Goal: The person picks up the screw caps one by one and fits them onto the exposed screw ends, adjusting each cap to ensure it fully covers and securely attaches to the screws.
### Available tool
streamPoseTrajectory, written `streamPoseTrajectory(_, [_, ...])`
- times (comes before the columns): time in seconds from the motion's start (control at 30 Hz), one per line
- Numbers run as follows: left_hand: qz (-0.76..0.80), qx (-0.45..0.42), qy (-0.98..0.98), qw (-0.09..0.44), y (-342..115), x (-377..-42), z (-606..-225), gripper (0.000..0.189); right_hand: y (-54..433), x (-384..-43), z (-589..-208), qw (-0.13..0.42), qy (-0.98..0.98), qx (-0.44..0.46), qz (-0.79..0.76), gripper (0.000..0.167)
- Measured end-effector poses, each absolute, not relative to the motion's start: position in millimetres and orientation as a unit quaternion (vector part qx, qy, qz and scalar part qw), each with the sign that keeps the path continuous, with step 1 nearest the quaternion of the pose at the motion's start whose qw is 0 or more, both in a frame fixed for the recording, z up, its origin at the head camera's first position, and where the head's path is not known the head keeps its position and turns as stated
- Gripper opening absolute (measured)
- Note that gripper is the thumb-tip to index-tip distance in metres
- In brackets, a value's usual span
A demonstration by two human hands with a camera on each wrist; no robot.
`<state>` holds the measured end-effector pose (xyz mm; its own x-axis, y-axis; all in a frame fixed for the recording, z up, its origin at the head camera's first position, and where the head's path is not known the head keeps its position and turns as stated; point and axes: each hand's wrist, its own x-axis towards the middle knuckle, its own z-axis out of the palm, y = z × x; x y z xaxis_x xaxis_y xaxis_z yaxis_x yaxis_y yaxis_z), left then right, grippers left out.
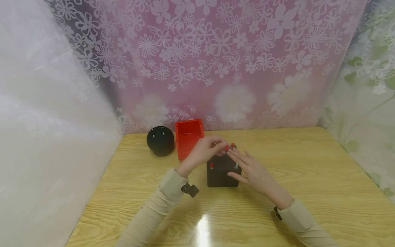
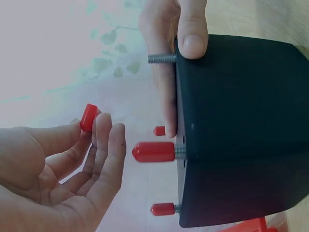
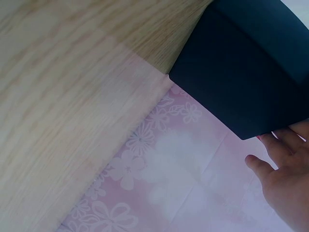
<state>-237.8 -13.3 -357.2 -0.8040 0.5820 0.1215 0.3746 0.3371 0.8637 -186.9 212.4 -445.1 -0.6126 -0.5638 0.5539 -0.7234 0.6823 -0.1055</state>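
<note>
A black box [image 1: 223, 178] stands upright on the table, threaded bolts sticking up from its top face. Red caps cover several of these bolts, such as the near-left red cap [image 1: 211, 165]; the near-right bolt [image 1: 237, 165] is bare. My left hand [image 1: 207, 148] is above the box's far part and pinches a loose red cap [image 2: 89, 117] between thumb and finger. Extended fingers of my right hand [image 1: 254, 173] lie over the top on the right side. In the left wrist view its thumb [image 2: 193, 46] touches the box edge beside the bare bolt.
Behind and left of the box is an open red bin [image 1: 189, 139], partly covered by my left hand in the head view. A round black object [image 1: 160, 141] with small metal studs stands left of the bin. Flowered curtains [image 1: 197, 68] border the wooden table [image 1: 139, 185].
</note>
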Motion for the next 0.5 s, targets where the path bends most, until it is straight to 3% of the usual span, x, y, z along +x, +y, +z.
streamPoseTrajectory(0.3, [0.49, 0.337, 0.795, 0.122, -2, -235, -360, 0.027, 213, -187, -445, 0.247, -0.885, 0.362, 0.157, 0.074])
streamPoseTrajectory(0.5, [0.436, 0.346, 0.825, 0.096, 4, -233, -359, 0.024, 214, -187, -445, 0.256, -0.883, 0.363, 0.152, 0.076])
